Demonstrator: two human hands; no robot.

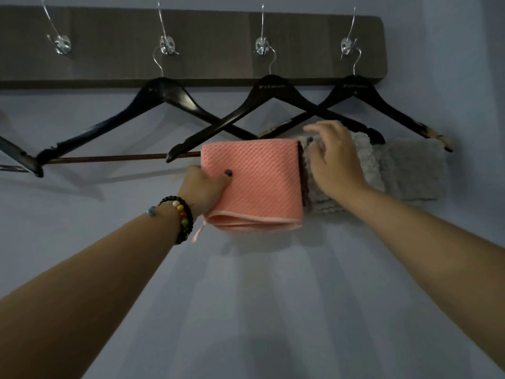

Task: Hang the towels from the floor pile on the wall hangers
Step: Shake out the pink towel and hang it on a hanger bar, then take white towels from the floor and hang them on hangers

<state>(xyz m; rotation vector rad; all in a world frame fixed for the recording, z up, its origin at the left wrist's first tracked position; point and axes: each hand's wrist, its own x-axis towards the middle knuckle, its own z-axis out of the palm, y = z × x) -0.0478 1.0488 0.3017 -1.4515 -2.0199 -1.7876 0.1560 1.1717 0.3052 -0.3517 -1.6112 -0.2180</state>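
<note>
A folded pink towel (254,181) hangs over the bar of a black hanger (164,94) on the wall. My left hand (203,187) grips its left edge, thumb on the front. To its right a grey fluffy towel (410,170) hangs on another hanger's bar. My right hand (334,162) rests on the grey towel's left part, its fingers bent over the fabric beside the pink towel's dark edge. Two more black hangers (273,88) (355,86) hang from the hooks above, their arms crossing.
A dark wooden rail (191,31) with several chrome hooks (61,43) runs along the bluish wall. The leftmost hook in view carries no hanger. Part of another hanger (16,160) shows at the left edge. The floor pile is out of view.
</note>
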